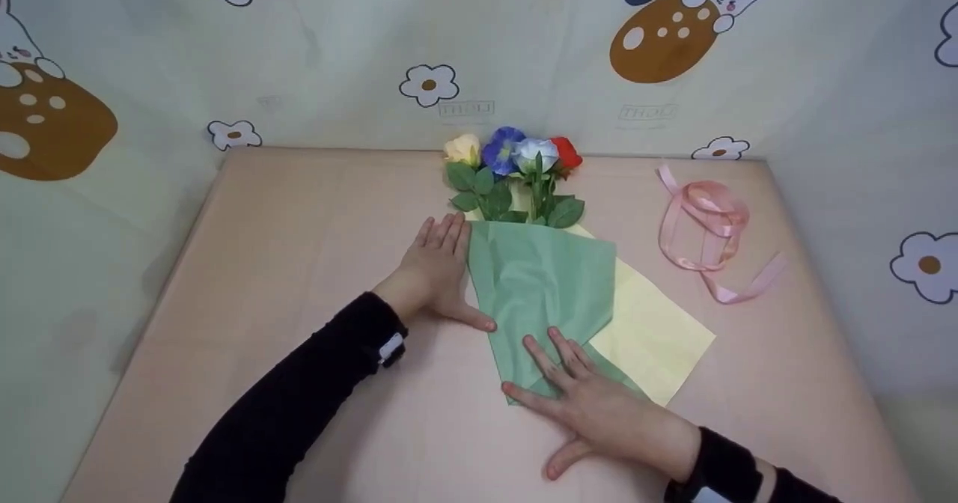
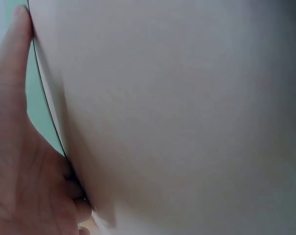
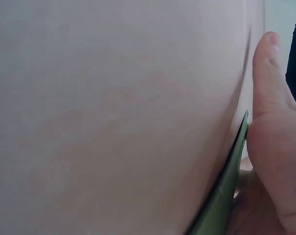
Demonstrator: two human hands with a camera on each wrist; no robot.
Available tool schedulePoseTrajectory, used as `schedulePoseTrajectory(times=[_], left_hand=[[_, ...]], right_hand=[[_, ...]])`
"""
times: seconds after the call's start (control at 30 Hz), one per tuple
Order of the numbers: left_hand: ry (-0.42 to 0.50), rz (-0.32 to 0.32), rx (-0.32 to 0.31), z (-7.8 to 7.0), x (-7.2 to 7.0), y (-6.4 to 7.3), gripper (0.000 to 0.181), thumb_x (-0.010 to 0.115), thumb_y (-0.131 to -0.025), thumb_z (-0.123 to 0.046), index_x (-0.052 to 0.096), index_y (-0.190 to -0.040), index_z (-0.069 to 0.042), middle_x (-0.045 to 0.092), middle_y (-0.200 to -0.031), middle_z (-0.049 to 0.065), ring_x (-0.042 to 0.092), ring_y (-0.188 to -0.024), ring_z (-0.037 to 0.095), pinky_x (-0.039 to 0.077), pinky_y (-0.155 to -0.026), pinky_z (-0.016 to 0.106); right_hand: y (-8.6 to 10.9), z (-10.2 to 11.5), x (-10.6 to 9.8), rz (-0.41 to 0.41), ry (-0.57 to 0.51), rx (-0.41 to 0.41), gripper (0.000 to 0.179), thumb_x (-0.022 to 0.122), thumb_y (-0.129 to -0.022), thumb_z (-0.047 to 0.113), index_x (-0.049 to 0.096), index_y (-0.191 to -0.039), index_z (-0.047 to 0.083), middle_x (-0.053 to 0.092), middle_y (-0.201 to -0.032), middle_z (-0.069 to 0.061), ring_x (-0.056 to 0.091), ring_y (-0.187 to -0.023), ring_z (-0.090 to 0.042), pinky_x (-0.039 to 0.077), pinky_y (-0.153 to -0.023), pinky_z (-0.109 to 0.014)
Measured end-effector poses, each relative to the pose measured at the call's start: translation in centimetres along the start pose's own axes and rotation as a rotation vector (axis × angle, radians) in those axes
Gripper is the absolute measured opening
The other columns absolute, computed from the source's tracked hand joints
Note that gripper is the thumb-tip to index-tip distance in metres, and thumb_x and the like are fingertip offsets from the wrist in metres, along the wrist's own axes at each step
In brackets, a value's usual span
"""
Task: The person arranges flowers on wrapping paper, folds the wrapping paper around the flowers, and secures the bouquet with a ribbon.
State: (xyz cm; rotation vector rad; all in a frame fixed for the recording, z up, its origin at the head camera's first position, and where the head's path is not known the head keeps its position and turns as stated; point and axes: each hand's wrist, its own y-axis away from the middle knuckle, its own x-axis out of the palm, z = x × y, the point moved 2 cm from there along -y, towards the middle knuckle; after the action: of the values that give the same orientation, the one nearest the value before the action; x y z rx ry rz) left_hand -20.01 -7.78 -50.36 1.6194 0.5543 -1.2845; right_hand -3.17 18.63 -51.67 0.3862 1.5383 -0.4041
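A bouquet of artificial flowers (image 1: 516, 151), in yellow, blue, pale blue and red, pokes out above a folded sheet of green wrapping paper (image 1: 550, 278). Under the green sheet, a pale yellow sheet (image 1: 658, 323) sticks out to the right. My left hand (image 1: 441, 271) rests along the green paper's left edge, fingers straight and thumb spread onto the paper. With spread fingers, my right hand (image 1: 591, 406) presses the paper's lower part. The flower stems are hidden inside the wrap. In the right wrist view, a green paper edge (image 3: 221, 200) rises beside the palm.
A loosely coiled pink ribbon (image 1: 707, 226) lies on the right of the table (image 1: 299, 218), its tail toward the front right. Behind the table's back edge hangs a pale backdrop (image 1: 337, 39) printed with rabbits and flowers.
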Motion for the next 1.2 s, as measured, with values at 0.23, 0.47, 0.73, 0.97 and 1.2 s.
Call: schedulePoseTrajectory(times=[0.23, 0.47, 0.73, 0.97, 1.2], left_hand=[[-0.014, 0.001, 0.0, -0.1, -0.2, -0.1, 0.172, 0.051, -0.06, -0.114, -0.007, -0.171, 0.004, -0.01, -0.179, 0.026, -0.008, -0.168, 0.039, -0.005, -0.133, 0.059], [0.008, -0.018, 0.015, 0.0, -0.1, -0.2, 0.171, 0.05, -0.061, -0.113, -0.007, -0.171, 0.004, -0.011, -0.179, 0.025, -0.009, -0.168, 0.039, -0.005, -0.133, 0.058], [0.025, -0.09, 0.108, -2.2, -0.6, 2.7, 0.141, 0.047, -0.088, -0.097, 0.0, -0.171, 0.006, -0.01, -0.179, 0.026, -0.009, -0.168, 0.038, -0.004, -0.134, 0.054], [0.108, -0.022, 0.222, -4.6, 0.9, 4.7, 0.124, 0.048, -0.1, -0.084, 0.006, -0.171, 0.008, -0.003, -0.179, 0.028, -0.001, -0.168, 0.04, 0.003, -0.135, 0.051], [0.023, -0.021, 0.19, -4.8, 2.0, 4.7, 0.144, 0.051, -0.084, -0.099, 0.004, -0.171, 0.006, 0.0, -0.18, 0.027, 0.0, -0.168, 0.038, 0.005, -0.135, 0.051]], right_hand=[[0.1, -0.1, -0.1, -0.027, 0.043, -0.012, 0.108, 0.059, -0.079, 0.092, 0.047, -0.167, 0.031, 0.033, -0.169, -0.035, 0.039, -0.146, -0.067, 0.047, -0.114, -0.063], [0.2, -0.3, 0.0, -0.003, 0.001, -0.001, 0.11, 0.061, -0.079, 0.092, 0.046, -0.168, 0.03, 0.029, -0.171, -0.036, 0.032, -0.149, -0.068, 0.046, -0.115, -0.064], [0.1, -0.3, 0.1, 0.041, -0.027, -0.006, 0.111, 0.062, -0.079, 0.091, 0.043, -0.17, 0.03, 0.025, -0.173, -0.035, 0.029, -0.152, -0.068, 0.044, -0.117, -0.064], [0.0, -0.1, 0.1, 0.039, 0.025, -0.006, 0.113, 0.059, -0.078, 0.094, 0.044, -0.169, 0.03, 0.027, -0.172, -0.035, 0.031, -0.151, -0.067, 0.045, -0.117, -0.062], [0.0, 0.1, 0.0, 0.041, 0.012, 0.0, 0.111, 0.058, -0.081, 0.092, 0.042, -0.17, 0.029, 0.026, -0.172, -0.035, 0.031, -0.15, -0.068, 0.044, -0.117, -0.063]])
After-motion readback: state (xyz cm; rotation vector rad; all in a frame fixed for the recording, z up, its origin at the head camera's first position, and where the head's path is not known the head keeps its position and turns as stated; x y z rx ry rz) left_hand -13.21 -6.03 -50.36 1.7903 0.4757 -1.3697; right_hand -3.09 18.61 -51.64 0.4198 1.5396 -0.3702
